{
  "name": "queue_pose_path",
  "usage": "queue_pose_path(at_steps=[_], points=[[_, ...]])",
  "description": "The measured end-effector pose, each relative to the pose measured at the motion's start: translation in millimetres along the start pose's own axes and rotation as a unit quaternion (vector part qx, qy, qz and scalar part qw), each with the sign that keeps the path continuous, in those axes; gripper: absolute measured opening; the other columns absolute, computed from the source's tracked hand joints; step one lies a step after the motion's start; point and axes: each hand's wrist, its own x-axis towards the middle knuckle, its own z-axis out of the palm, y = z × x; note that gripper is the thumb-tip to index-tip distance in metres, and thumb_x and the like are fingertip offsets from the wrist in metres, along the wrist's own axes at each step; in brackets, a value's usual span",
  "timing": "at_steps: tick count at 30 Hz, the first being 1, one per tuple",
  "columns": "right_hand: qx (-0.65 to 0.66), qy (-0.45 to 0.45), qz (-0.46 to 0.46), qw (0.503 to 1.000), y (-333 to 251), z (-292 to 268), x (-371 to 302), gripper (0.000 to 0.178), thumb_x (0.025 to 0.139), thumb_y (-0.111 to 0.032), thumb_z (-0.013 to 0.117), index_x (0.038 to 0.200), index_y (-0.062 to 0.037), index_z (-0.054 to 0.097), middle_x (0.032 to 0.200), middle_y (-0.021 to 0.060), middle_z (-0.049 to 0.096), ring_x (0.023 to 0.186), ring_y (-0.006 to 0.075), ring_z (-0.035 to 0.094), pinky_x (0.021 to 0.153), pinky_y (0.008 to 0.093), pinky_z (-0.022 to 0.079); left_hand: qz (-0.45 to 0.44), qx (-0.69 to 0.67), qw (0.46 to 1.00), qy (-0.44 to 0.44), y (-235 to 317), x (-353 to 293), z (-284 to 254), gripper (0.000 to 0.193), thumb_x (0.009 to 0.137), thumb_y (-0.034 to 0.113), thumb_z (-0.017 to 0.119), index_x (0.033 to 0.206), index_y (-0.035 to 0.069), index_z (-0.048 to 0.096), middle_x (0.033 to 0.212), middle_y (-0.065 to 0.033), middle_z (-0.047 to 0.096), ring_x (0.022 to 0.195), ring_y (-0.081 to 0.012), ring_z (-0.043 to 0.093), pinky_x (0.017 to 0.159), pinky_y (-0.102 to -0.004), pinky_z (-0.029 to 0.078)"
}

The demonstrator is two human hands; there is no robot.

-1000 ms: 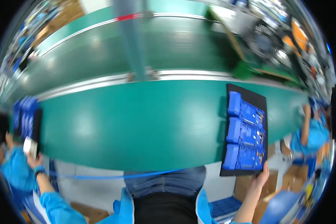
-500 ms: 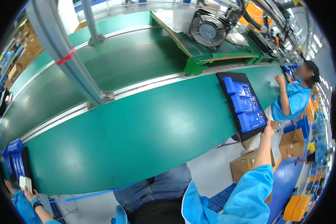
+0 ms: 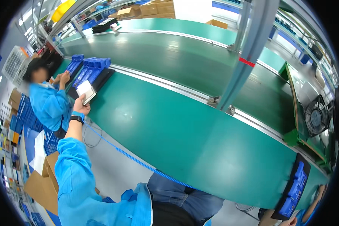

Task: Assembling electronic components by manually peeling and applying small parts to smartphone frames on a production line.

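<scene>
My left hand (image 3: 81, 106) is closed round a flat white block (image 3: 86, 91) with pale layered edges, perhaps a small stack. It holds the block over the near edge of a black board (image 3: 103, 80) that carries blue plastic holders (image 3: 91, 69). A dark band and a blue strap circle my left wrist. At the lower right, my right hand (image 3: 290, 222) is mostly cut off by the picture's rim, beside the near end of another black board (image 3: 307, 165). Blue plastic holders (image 3: 295, 186) lie in a row on that board. The right fingers cannot be made out.
A green bench (image 3: 169, 132) runs between the boards. A blue coiled cord (image 3: 139, 162) stretches from my left wrist along its near edge. A co-worker (image 3: 49, 98) handles blue parts at left. A metal post (image 3: 248, 56) and a fan (image 3: 317, 116) stand beyond the bench.
My view has swung left, bringing the left board, the white block and the left co-worker into fuller sight. The right board and my right hand have shifted to the lower right rim.
</scene>
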Motion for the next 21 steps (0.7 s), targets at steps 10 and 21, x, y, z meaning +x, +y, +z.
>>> queue_pose_path(at_steps=[10, 21], points=[[0.368, -0.514, -0.067, 0.772, -189, -6, -188, 0.032, 0.093, -0.016, 0.068, 0.119, 0.0021, 0.061, 0.106, 0.0134, 0.068, 0.092, 0.0227, 0.067, 0.08, 0.033, 0.053, -0.008, -0.009, 0.993, -0.114, -61, -113, 25, 0.022, 0.099, 0.029, 0.062, 0.114, 0.014, 0.067, 0.095, 0.0007, 0.071, 0.069, -0.0109, 0.058, 0.058, -0.0266, 0.04], [0.394, -0.821, 0.383, 0.153, -357, -21, -344, 0.068, 0.1, -0.022, 0.062, 0.153, 0.0012, 0.025, 0.144, 0.0262, 0.047, 0.129, 0.0357, 0.054, 0.104, 0.0438, 0.049, -0.119, -0.071, 0.952, -0.273, -162, -344, 55, 0.048, 0.094, 0.027, 0.066, 0.135, 0.003, 0.055, 0.127, -0.0138, 0.065, 0.117, -0.0293, 0.064, 0.102, -0.0478, 0.049]])
